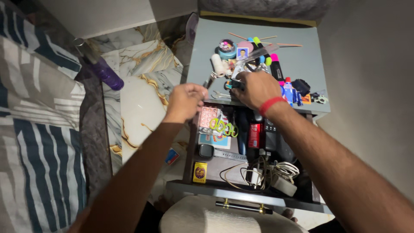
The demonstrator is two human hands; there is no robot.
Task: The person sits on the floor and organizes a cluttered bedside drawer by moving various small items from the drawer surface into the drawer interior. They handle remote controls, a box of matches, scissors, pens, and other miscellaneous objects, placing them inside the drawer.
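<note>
**Two hands sorting small clutter above an open drawer**

The left hand [186,100] is curling closed around a small metal tool [210,80], whose tip is poking out toward the counter [302,60]; what kind of tool it is cannot be made out. The right hand [255,87], wearing a red wristband [271,105], is pressing down on a dark object [235,85] that it is mostly hiding, so its grip is unclear. Around it on the counter are lying a white spool [218,64], highlighters [264,52] and a wrench [221,94]. Below, the open drawer [241,195] is holding green scissors [224,127], a pink blister pack [208,116], a watch [207,151], a yellow box [199,172] and tangled white cables [267,172]. The drawer's back is lying in shadow under the counter.
</note>
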